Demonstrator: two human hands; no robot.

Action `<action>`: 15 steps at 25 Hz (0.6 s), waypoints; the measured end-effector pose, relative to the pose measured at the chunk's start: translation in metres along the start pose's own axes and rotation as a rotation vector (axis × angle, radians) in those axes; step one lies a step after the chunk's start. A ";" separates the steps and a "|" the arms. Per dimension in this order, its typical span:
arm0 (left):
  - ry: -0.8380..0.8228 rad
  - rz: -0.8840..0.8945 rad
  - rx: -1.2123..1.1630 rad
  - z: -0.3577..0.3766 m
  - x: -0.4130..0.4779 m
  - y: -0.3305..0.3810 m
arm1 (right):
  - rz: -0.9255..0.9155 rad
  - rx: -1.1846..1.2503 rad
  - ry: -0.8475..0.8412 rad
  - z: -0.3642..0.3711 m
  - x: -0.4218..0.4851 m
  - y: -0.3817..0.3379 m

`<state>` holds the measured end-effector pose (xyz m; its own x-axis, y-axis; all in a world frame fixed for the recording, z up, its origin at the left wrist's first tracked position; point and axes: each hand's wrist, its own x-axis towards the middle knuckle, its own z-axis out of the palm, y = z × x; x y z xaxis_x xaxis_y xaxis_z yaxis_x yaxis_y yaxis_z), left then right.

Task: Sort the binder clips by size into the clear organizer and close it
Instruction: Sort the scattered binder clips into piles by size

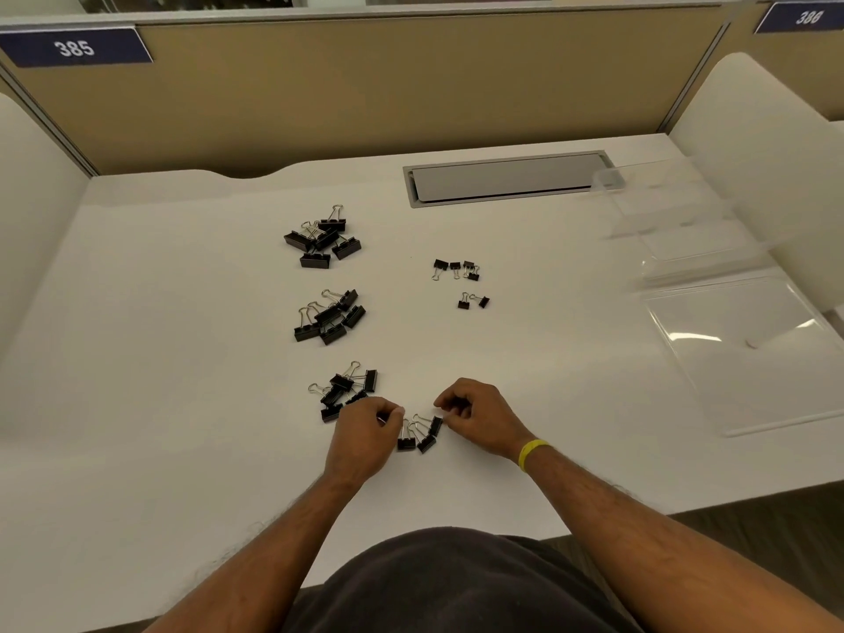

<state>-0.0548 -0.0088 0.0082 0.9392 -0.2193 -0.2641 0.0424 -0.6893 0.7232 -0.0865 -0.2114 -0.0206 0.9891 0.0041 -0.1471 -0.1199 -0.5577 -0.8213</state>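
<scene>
Black binder clips lie in groups on the white desk (182, 358). The largest clips (322, 239) are piled at the back, a medium pile (329, 315) sits in the middle and a third pile (345, 388) lies nearest. Tiny clips (456, 269) are scattered to the right. Three small clips (418, 436) lie between my hands. My left hand (365, 438) has curled fingers at the near pile and seems to pinch a clip. My right hand (475, 415) has curled fingers touching the rightmost small clip. The clear organizer (712, 285) stands open at the far right.
A grey cable hatch (507, 178) is set into the desk at the back. Tan divider panels (365, 93) wall the desk behind, with white side screens left and right. The organizer's lid (753, 349) lies flat toward the desk's right edge.
</scene>
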 end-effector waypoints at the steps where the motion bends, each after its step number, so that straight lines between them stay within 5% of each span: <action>1: -0.001 0.022 0.013 0.000 0.004 0.003 | -0.016 -0.006 0.036 0.000 0.001 0.000; 15: 0.035 0.246 0.152 -0.001 0.068 0.034 | 0.069 -0.127 0.229 -0.030 0.057 0.008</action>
<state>0.0104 -0.0461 0.0153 0.9264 -0.3704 -0.0681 -0.2374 -0.7146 0.6580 -0.0283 -0.2400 -0.0189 0.9743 -0.2170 -0.0602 -0.1901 -0.6495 -0.7362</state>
